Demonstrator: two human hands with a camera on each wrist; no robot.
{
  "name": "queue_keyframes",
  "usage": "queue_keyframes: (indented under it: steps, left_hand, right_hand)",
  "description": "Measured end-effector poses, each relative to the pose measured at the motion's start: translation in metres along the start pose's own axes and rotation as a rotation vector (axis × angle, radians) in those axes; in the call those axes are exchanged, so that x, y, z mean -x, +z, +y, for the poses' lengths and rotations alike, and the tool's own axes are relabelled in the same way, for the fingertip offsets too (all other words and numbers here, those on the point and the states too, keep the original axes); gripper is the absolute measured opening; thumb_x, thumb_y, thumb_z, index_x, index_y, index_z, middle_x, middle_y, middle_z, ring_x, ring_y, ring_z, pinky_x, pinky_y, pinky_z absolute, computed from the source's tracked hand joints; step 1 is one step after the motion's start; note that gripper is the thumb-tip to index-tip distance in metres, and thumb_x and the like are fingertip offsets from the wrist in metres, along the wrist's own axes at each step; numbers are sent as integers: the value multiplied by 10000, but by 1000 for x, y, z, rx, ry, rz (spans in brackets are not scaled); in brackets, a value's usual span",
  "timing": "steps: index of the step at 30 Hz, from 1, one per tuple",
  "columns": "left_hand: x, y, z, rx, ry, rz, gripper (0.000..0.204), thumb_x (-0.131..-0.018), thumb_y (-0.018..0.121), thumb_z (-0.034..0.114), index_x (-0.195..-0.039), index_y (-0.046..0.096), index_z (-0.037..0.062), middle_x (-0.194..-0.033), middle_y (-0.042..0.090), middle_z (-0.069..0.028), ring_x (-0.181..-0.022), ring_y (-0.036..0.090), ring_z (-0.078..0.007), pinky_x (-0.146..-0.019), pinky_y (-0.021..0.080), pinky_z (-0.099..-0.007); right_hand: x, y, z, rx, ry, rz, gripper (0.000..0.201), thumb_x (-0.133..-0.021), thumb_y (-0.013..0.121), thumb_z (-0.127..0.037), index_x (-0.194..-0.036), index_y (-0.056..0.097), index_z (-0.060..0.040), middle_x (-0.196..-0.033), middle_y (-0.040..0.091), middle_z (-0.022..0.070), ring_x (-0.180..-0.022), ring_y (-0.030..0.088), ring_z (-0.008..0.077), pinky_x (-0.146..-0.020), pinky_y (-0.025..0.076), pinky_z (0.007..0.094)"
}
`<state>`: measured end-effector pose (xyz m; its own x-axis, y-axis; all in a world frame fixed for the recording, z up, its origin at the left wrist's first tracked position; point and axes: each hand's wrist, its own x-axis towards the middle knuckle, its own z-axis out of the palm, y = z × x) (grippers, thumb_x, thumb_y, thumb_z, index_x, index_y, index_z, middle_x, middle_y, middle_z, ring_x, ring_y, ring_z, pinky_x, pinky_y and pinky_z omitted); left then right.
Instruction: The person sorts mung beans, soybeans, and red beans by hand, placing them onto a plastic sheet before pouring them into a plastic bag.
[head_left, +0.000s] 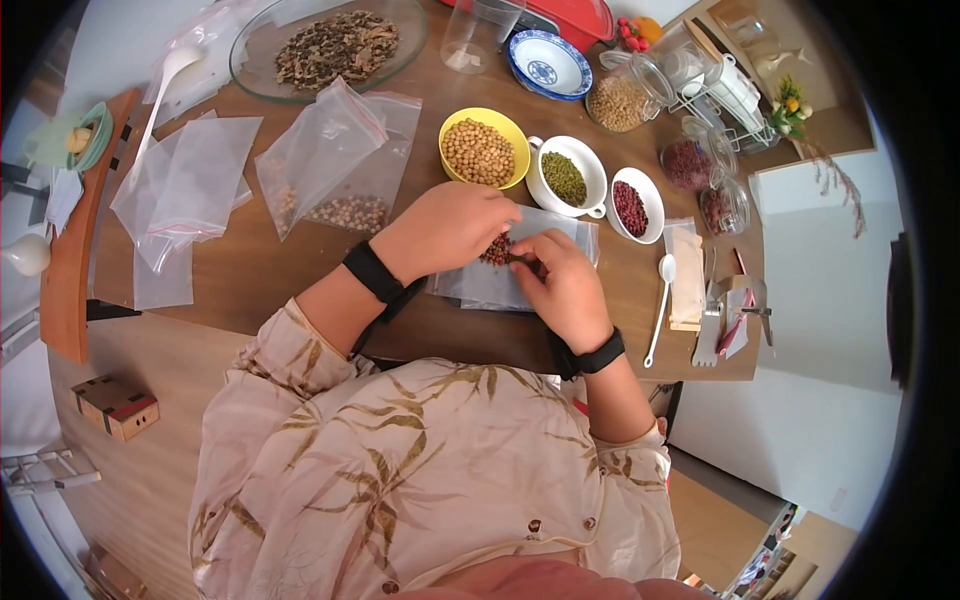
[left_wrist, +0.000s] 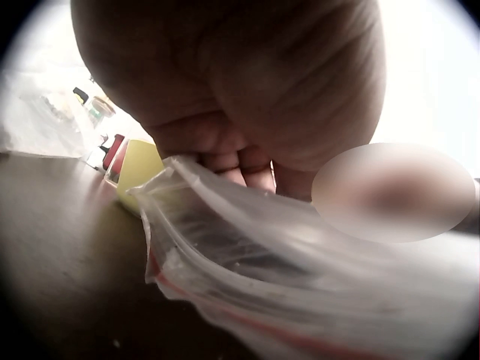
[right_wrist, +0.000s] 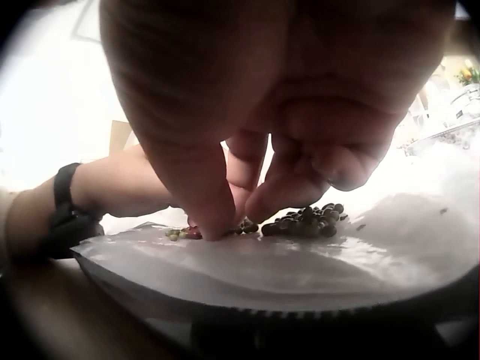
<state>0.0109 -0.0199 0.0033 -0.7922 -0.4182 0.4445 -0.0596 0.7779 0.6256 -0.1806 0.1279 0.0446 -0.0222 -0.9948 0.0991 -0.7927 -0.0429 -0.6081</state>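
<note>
A pile of small dark red and green beans (head_left: 497, 250) lies on a clear zip bag (head_left: 475, 285) in front of me. My right hand (head_left: 568, 285) reaches down to the pile, fingers curled, pinching some of the beans between thumb and fingertips in the right wrist view. From the other side my left hand (head_left: 450, 230) bends over the same bag, its fingertips close to the pile and mostly hidden. In the left wrist view its curled fingers (left_wrist: 255, 169) show behind the raised, red-striped mouth of a zip bag (left_wrist: 300, 262); I cannot tell what they hold.
Beyond my hands stand a yellow bowl (head_left: 523, 150) of chickpeas, a white bowl (head_left: 597, 165) of green beans and a white dish (head_left: 652, 205) of red beans. Zip bags (head_left: 205, 170) lie left. A white spoon (head_left: 657, 320) lies right, near glass jars (head_left: 700, 150).
</note>
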Motion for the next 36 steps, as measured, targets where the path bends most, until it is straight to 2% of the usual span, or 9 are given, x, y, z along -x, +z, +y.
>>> queue_keyframes:
  steps: [8,18,24,26,27,29,30,32,36]
  left_hand:
    - [0,1,0,18,-6,6,188,-1021,719,137,-1194,762,75,-1050,754,-133,-991,728,-387,-862,577,-499]
    - [0,1,-1,1,1,7,191,-1033,718,163,-1200,757,80,-1052,754,-126,-990,730,-379,-860,578,-494]
    - [1,2,0,10,-10,1,196,-1029,719,159,-1204,760,80,-1053,753,-123,-990,729,-374,-859,577,-493]
    - [1,1,-1,12,-5,5,198,-1027,721,156,-1205,761,80,-1049,752,-122,-988,728,-374,-858,576,-494]
    - [0,1,-1,14,-3,3,197,-1023,724,153,-1201,759,77,-1044,750,-121,-988,727,-373,-857,576,-493]
    - [1,1,-1,19,-2,2,196,-1019,728,149,-1198,757,75,-1039,747,-120,-987,727,-372,-855,575,-492]
    - [0,0,0,12,-12,-9,193,-1016,730,147,-1193,753,72,-1037,745,-120,-987,726,-371,-854,575,-491]
    - [0,0,1,10,-18,-23,191,-1013,733,144,-1188,750,70,-1035,742,-120,-986,725,-371,-854,575,-490]
    - [0,1,0,19,-7,-10,184,-1013,732,142,-1182,746,72,-1042,740,-122,-991,725,-370,-853,575,-490]
  right_hand:
    - [0,0,-10,11,88,16,119,-951,784,-61,-1067,762,-45,-1031,737,146,-903,750,355,-777,596,447]
    - [3,0,-2,-6,76,39,109,-964,781,-79,-1065,763,-43,-1025,733,150,-888,749,358,-769,594,449]
    - [3,3,1,32,59,23,125,-965,789,-71,-1085,765,-47,-986,718,144,-877,757,305,-755,590,417]
    - [5,0,5,-175,130,-12,105,-1015,753,-63,-1118,761,-47,-969,736,100,-885,759,234,-747,577,367]
    - [6,-2,12,-175,130,-14,105,-1015,753,-63,-1118,761,-47,-969,736,100,-885,759,234,-747,577,367]
    - [7,-7,30,-662,332,-101,140,-1078,688,-84,-1193,740,-25,-1060,769,69,-929,756,187,-778,578,319]
    - [7,-15,32,-662,335,-102,140,-1078,688,-84,-1193,740,-25,-1060,769,69,-929,756,187,-778,578,319]
    - [6,-32,28,-1259,545,-237,199,-1120,633,-115,-1263,705,2,-1161,785,76,-982,757,169,-825,589,298]
    - [2,-32,17,-1427,538,-203,193,-1118,647,-115,-1258,708,2,-1188,787,83,-1014,749,167,-847,589,297]
